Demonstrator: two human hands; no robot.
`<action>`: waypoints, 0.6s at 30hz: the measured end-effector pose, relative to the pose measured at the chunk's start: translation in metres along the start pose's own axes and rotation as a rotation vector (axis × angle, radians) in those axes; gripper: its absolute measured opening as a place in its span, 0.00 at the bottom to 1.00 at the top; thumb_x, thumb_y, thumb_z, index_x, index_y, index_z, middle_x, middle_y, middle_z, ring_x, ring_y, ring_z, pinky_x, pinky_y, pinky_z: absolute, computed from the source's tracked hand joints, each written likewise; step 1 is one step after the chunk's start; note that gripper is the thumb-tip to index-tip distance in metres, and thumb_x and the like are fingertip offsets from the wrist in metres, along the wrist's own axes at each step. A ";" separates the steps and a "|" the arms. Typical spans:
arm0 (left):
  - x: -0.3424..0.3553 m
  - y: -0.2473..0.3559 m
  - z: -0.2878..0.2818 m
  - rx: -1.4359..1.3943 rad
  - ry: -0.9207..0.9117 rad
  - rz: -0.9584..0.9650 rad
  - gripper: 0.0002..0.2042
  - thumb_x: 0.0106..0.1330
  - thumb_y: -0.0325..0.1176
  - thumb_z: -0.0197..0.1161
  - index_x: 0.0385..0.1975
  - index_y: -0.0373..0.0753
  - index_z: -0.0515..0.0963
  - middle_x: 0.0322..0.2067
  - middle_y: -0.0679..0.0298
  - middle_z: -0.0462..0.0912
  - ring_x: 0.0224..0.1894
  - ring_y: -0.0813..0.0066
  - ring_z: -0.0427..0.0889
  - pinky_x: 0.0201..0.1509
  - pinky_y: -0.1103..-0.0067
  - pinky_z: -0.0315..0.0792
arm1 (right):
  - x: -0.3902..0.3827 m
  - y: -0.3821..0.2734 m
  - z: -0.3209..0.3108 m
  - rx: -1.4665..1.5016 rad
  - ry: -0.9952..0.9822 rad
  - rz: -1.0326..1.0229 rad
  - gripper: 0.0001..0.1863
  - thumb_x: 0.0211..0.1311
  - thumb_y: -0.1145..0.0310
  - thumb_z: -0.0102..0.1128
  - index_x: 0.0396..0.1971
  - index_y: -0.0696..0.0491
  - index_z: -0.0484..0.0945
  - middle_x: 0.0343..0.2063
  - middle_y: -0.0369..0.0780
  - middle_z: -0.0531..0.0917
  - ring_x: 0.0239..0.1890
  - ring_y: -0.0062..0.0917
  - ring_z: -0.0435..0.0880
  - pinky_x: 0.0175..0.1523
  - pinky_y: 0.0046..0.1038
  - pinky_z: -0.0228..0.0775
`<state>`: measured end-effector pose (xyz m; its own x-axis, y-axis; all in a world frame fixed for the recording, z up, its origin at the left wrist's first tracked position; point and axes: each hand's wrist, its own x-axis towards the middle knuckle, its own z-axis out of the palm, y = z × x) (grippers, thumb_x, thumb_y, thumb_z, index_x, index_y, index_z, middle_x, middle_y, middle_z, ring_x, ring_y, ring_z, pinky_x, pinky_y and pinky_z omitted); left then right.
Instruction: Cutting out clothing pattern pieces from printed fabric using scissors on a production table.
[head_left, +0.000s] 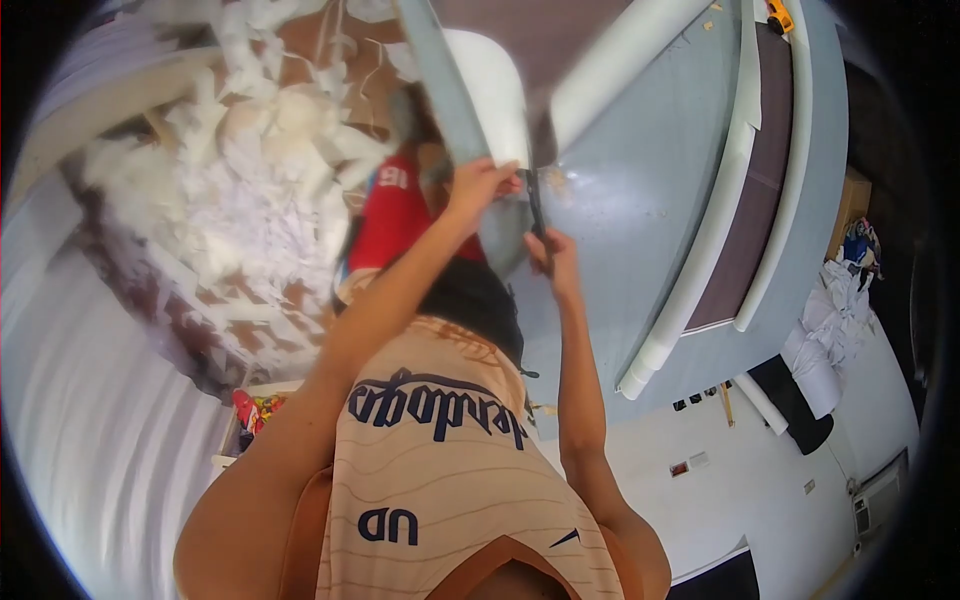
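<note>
My right hand (pixel 553 252) is closed round the lower end of a pair of dark scissors (pixel 535 200), pointing away from me over the edge of the grey-blue table (pixel 625 210). Just left of the tips, my left hand (pixel 482 186) pinches the near end of a white sheet (pixel 490 85) with a rounded edge. The scissors' handles are mostly hidden in my fingers. Whether the blades are apart is too blurred to see.
Partly rolled sheets, white and brown (pixel 735 230), lie across the table's right side. A yellow tool (pixel 780 15) rests at the far right. White scraps (pixel 250 190) heap up on the left. Beyond the near table edge, a white surface holds small dark items (pixel 695 400).
</note>
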<state>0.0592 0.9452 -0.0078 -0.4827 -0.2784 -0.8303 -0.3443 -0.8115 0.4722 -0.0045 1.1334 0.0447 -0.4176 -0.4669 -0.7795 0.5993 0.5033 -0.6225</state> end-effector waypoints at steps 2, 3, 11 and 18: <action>-0.002 0.001 0.000 -0.024 -0.021 -0.005 0.09 0.70 0.38 0.68 0.36 0.39 0.84 0.30 0.69 0.86 0.32 0.81 0.84 0.41 0.84 0.75 | 0.010 -0.006 -0.003 -0.009 -0.028 -0.012 0.14 0.62 0.62 0.74 0.24 0.53 0.79 0.14 0.28 0.73 0.14 0.11 0.69 0.18 0.17 0.58; -0.004 0.002 0.000 -0.028 -0.020 -0.002 0.09 0.70 0.38 0.68 0.36 0.39 0.84 0.30 0.69 0.86 0.32 0.81 0.84 0.41 0.84 0.75 | 0.015 -0.008 -0.005 -0.023 -0.028 -0.016 0.15 0.62 0.62 0.74 0.24 0.53 0.79 0.14 0.28 0.73 0.14 0.11 0.68 0.18 0.17 0.58; -0.002 0.014 -0.014 -0.042 -0.061 0.032 0.09 0.71 0.36 0.66 0.40 0.36 0.84 0.30 0.66 0.85 0.32 0.79 0.84 0.45 0.81 0.77 | 0.052 -0.051 0.000 -0.132 -0.108 -0.034 0.15 0.61 0.61 0.74 0.24 0.53 0.79 0.14 0.28 0.73 0.14 0.12 0.69 0.20 0.18 0.59; 0.001 0.014 -0.016 -0.086 -0.057 0.032 0.08 0.70 0.32 0.66 0.41 0.33 0.84 0.30 0.64 0.85 0.32 0.78 0.84 0.44 0.81 0.78 | 0.078 -0.079 -0.004 -0.188 -0.154 -0.032 0.14 0.59 0.61 0.76 0.27 0.53 0.79 0.16 0.28 0.74 0.15 0.11 0.69 0.21 0.18 0.59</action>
<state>0.0669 0.9250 -0.0068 -0.5380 -0.2777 -0.7959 -0.2582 -0.8445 0.4693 -0.0870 1.0603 0.0324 -0.3163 -0.5830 -0.7483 0.4442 0.6060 -0.6599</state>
